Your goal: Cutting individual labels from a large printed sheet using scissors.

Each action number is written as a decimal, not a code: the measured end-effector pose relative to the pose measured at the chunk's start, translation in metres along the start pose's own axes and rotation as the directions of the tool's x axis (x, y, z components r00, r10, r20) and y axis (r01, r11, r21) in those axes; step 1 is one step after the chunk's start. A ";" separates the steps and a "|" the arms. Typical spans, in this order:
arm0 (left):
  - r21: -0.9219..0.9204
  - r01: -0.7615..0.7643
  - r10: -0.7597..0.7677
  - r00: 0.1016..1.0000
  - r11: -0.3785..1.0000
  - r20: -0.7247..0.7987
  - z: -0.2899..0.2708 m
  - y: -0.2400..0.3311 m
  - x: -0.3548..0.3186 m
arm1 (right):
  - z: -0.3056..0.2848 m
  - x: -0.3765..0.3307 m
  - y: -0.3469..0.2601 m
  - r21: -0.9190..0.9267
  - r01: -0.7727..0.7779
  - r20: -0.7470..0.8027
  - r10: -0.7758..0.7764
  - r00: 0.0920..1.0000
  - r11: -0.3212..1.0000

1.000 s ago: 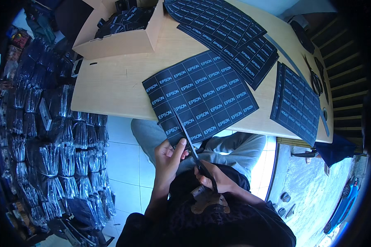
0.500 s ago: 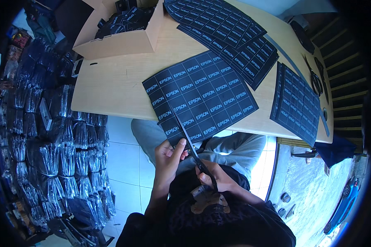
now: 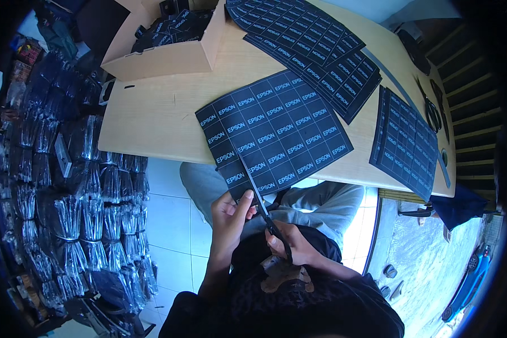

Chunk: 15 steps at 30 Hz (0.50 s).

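Two hands (image 3: 231, 217), one scissors (image 3: 267, 217), four sheets (image 3: 276, 132)

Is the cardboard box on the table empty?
No, the open cardboard box at the table's far left corner holds a pile of dark pieces.

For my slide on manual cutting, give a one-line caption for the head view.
Left hand holds a dark label sheet while the right hand cuts it with scissors at a wooden table.
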State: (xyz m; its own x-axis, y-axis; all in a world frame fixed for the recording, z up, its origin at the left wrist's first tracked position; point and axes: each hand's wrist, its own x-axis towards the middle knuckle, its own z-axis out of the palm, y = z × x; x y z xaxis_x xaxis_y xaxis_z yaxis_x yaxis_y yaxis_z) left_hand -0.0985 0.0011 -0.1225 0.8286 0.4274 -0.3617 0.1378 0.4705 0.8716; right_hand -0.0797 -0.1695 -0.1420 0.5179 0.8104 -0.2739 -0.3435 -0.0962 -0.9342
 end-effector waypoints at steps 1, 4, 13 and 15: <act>-0.006 -0.005 0.005 1.000 1.000 0.003 0.000 0.000 0.000 | 0.000 0.000 0.001 0.004 -0.002 -0.005 0.002 1.000 1.000; 0.009 0.008 -0.008 1.000 1.000 -0.004 0.000 0.001 -0.001 | 0.001 0.001 0.001 -0.025 0.027 -0.012 -0.027 1.000 0.999; 0.012 0.008 -0.009 0.999 1.000 0.034 -0.003 0.000 0.000 | 0.003 0.000 0.003 -0.019 -0.007 -0.077 0.006 0.997 1.000; 0.020 -0.032 0.031 0.999 0.999 0.036 -0.004 0.000 0.003 | 0.000 0.000 0.002 -0.034 -0.007 -0.049 0.005 0.999 0.999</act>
State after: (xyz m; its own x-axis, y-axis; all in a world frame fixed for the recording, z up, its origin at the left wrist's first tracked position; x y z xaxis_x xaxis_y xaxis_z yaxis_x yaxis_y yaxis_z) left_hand -0.0983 0.0049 -0.1249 0.8512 0.4142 -0.3223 0.1219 0.4414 0.8890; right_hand -0.0810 -0.1697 -0.1441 0.5534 0.7809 -0.2896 -0.3201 -0.1215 -0.9395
